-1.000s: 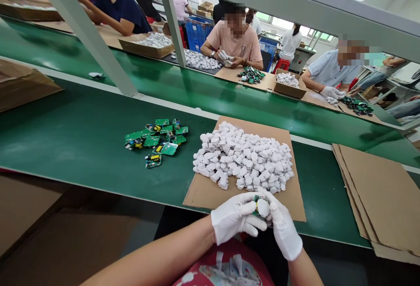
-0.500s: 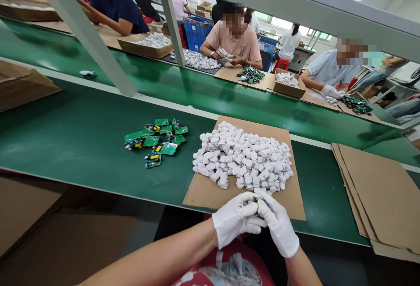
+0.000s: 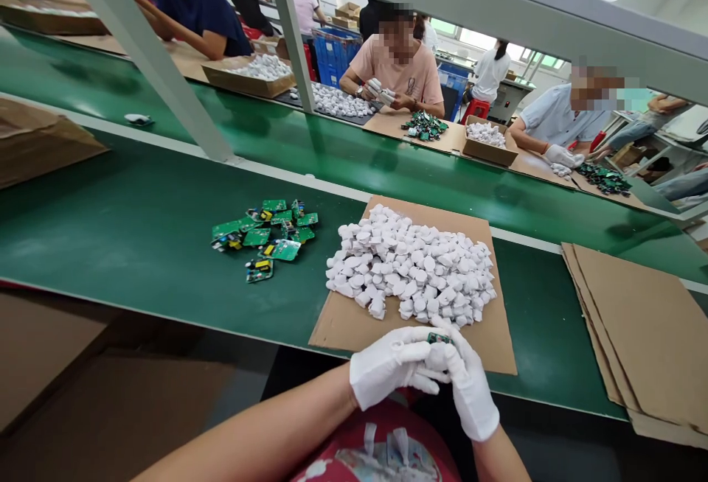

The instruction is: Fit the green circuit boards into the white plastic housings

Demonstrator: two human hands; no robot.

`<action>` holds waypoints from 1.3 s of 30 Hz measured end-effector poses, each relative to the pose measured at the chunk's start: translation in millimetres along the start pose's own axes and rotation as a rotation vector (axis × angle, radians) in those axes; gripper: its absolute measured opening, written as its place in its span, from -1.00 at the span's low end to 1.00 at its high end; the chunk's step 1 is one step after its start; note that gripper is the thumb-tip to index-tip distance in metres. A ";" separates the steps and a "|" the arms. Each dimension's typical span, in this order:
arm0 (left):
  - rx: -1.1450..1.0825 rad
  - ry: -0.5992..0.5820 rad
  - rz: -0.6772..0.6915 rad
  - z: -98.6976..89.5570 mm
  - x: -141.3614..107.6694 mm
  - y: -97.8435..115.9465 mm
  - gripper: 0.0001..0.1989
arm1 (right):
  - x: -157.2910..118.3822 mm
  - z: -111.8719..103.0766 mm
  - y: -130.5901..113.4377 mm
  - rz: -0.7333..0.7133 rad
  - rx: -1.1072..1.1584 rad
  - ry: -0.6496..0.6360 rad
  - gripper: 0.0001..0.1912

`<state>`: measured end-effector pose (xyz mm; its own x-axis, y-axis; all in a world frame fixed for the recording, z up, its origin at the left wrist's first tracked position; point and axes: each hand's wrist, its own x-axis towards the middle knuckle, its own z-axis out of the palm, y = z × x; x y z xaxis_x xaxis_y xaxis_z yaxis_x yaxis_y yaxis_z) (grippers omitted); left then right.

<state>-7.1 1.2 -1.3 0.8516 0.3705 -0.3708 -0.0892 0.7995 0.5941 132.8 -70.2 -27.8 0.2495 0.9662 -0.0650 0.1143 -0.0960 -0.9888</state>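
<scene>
- Circuit board [image 3: 439, 338]: held between both gloved hands, in front of the torso. Only a strip of green with components shows, above the thumbs; rest hidden by fingers.
- White piece [image 3: 440, 356]: just below that strip, between the thumbs. White on white, so can't tell where it ends or if it's seated on the board.
- Left hand [image 3: 394, 366]: fingers curled in, pinching the board from its left side, thumb pointing across to the white piece.
- Right hand [image 3: 470, 380]: pinching from the right, index finger along the top, thumb bent down over the white piece.
- White pile [image 3: 412, 268]: just beyond the fingertips, on a cardboard sheet [image 3: 327, 329].
- Loose boards [image 3: 259, 237]: left of the sheet, directly on the green worktop [image 3: 127, 239].
- Cardboard stack [image 3: 641, 334]: right of the sheet.
- Green belt [image 3: 354, 169]: runs behind; co-worker in pink shirt [image 3: 406, 73] on its far side.
</scene>
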 end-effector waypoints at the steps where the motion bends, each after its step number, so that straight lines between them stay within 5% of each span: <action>1: 0.014 0.030 0.022 0.1 0.7 -1.9 -0.52 | -0.6 1.0 0.2 0.005 -0.042 -0.015 -0.54; 7: 0.169 0.224 0.105 4.8 9.1 -13.7 -0.56 | -0.1 6.4 7.0 -0.007 -0.115 0.011 -0.62; 14: 0.072 0.060 0.091 2.5 7.9 -9.9 -0.49 | 1.3 0.8 5.1 -0.088 -0.115 -0.027 -0.47; 19: 0.204 -0.004 0.145 6.9 3.3 -3.7 -0.64 | -1.7 0.5 -2.9 -0.091 -0.297 0.017 -0.64; 25: 0.263 0.075 0.121 7.8 0.8 -0.6 -0.52 | -0.7 -1.6 -5.2 -0.060 -0.069 -0.122 -0.56; 33: 0.272 0.108 0.210 3.3 5.7 -8.1 -0.52 | 0.1 1.4 -0.6 -0.018 -0.102 -0.029 -0.58; 39: 0.120 0.005 0.096 7.0 3.6 -1.2 -0.58 | 1.1 -2.7 -3.9 -0.053 -0.160 -0.004 -0.57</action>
<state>-0.4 -1.8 1.7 0.8396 0.4454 -0.3110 -0.1077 0.6976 0.7083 135.3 -69.4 -23.7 0.2351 0.9719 -0.0147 0.2785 -0.0818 -0.9569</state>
